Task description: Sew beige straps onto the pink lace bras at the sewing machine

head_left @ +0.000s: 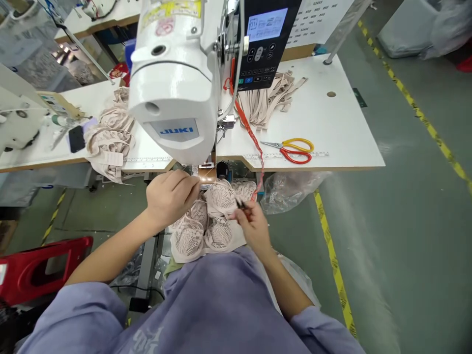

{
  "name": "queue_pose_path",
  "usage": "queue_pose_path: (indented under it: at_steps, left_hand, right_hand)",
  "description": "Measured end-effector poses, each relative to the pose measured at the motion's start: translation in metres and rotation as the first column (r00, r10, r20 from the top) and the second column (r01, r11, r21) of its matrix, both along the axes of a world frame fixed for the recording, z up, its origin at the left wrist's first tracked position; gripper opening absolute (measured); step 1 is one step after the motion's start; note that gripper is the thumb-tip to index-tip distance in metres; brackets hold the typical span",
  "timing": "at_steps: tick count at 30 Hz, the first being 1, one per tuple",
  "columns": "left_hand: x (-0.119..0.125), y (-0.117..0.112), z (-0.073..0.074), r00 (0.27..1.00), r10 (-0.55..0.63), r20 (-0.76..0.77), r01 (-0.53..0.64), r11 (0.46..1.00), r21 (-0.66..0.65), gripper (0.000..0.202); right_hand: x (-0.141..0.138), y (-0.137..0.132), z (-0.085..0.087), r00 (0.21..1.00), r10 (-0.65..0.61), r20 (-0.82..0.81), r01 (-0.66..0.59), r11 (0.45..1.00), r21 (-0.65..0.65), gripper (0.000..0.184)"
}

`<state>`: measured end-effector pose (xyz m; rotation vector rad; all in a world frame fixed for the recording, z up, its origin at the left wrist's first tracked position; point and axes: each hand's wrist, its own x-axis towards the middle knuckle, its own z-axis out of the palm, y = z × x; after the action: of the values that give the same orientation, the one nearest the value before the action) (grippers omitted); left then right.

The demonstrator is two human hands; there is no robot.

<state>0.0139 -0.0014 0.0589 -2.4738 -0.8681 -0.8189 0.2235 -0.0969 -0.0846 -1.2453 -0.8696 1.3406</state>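
Lap (221, 300): L hand (169, 196) grips bras (217, 219); R hand (255, 229) — tool (241, 203)

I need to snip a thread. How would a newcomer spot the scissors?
Find the sewing machine. On the table to its right, near the front edge, lie the scissors. Their yellow and red handles stand out from the beige straps behind.

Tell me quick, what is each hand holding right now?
Left hand: closed, pinching the lace piece under the sewing machine.
Right hand: closed on a small dark tool.
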Motion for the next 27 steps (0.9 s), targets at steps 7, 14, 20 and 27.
queue_pose_path:
  at_steps: [7,14,20,27]
  left_hand:
    - [0.007,-0.011,0.005,0.991,0.096,0.095,-0.070,0.967,-0.246,0.011]
    - [0.005,-0.022,0.002,0.994,0.079,0.069,-0.049,0.932,-0.359,0.016]
    - [0.002,-0.012,-0.004,0.985,0.105,0.137,-0.048,0.931,-0.362,0.014]
    - [0.004,0.019,-0.013,0.848,0.421,0.323,-0.194,0.812,-0.550,0.041]
  right_hand:
    - [-0.069,0.026,0.067,0.736,0.267,-0.622,-0.308,0.950,0.043,0.038]
    - [-0.071,0.034,0.077,0.720,0.201,-0.665,-0.264,0.965,0.006,0.039]
    - [-0.063,0.037,0.069,0.807,0.171,-0.566,-0.195,0.981,0.018,0.041]
    - [-0.053,0.036,0.048,0.780,0.149,-0.608,-0.209,0.978,-0.028,0.051]
